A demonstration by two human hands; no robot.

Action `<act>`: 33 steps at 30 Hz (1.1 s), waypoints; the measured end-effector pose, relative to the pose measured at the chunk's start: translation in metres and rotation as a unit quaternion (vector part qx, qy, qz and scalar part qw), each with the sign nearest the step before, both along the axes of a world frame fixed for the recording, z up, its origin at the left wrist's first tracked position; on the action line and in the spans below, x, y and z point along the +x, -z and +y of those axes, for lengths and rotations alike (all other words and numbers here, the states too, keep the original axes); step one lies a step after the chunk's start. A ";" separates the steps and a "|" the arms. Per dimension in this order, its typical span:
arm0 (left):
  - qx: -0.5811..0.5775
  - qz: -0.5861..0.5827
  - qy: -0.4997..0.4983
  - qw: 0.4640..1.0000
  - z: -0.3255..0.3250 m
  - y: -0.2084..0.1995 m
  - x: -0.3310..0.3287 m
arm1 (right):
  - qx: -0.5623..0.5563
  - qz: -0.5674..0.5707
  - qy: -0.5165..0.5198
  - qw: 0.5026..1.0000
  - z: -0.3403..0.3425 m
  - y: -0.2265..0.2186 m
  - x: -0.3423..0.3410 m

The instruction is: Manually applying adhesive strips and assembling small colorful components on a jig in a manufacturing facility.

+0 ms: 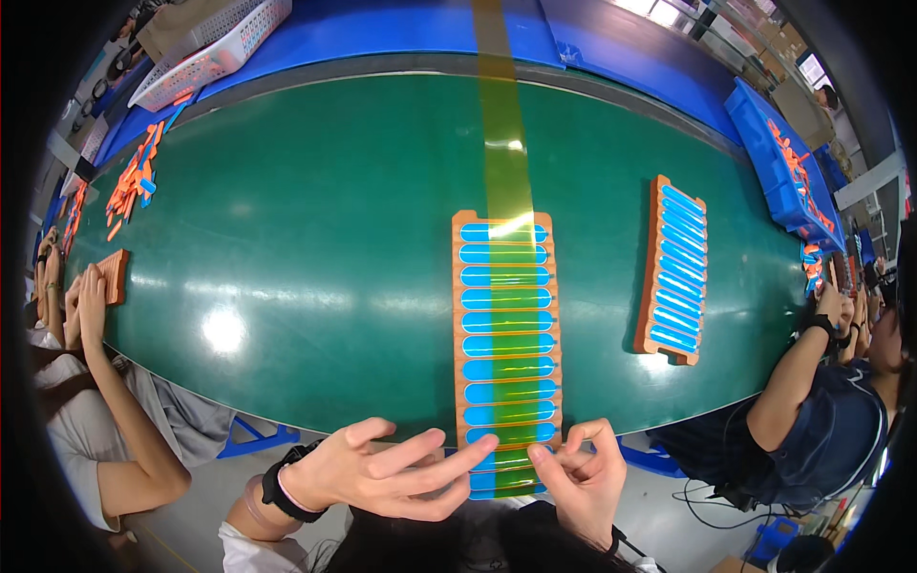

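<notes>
In front of me lies a long orange-brown ridged tray [459, 315] holding a column of blue rounded strips [475, 347]. A translucent yellow tape [507, 181] runs down from the far edge and lies lengthwise over the strips. My left hand [401, 470] is open, its fingers spread, with a fingertip touching the tape area near the tray's near end. At the tray's right edge, my right hand [585, 473] is closed, fingers curled and thumb tip against the edge of the tape. What its fingers grip is hidden.
To the right sits a second filled tray [652, 277]. A blue bin [764, 158] of orange pieces stands far right, a white basket [205, 72] far left. Loose orange and blue pieces [137, 177] are heaped at left. Co-workers' arms [798, 368] reach in at both sides of the green table [287, 210].
</notes>
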State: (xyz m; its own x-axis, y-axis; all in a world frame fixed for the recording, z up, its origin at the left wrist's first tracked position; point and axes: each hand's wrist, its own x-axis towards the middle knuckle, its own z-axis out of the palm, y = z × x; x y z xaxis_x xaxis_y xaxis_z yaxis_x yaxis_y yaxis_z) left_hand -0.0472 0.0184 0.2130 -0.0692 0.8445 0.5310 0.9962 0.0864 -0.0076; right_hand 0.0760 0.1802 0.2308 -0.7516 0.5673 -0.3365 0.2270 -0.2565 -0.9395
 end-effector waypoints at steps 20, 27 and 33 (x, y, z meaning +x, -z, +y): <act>-0.060 -0.092 0.106 0.988 0.011 -0.009 -0.021 | 0.327 -0.108 -0.125 0.930 0.018 -0.025 -0.021; -0.040 -0.093 0.100 0.990 0.011 -0.010 -0.019 | 0.232 -0.136 -0.203 0.942 0.036 -0.028 -0.035; -0.025 -0.113 0.107 0.987 0.015 -0.013 -0.019 | 0.199 -0.053 -0.130 0.970 0.041 -0.042 -0.032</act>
State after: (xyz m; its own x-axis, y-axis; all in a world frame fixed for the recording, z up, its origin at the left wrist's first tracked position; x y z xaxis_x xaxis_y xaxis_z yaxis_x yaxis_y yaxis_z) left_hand -0.0660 0.0336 0.2265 0.0009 0.8778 0.4790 0.9683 -0.1204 0.2190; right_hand 0.0435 0.2209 0.2733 -0.8602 0.4636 -0.2124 0.3357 0.2013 -0.9202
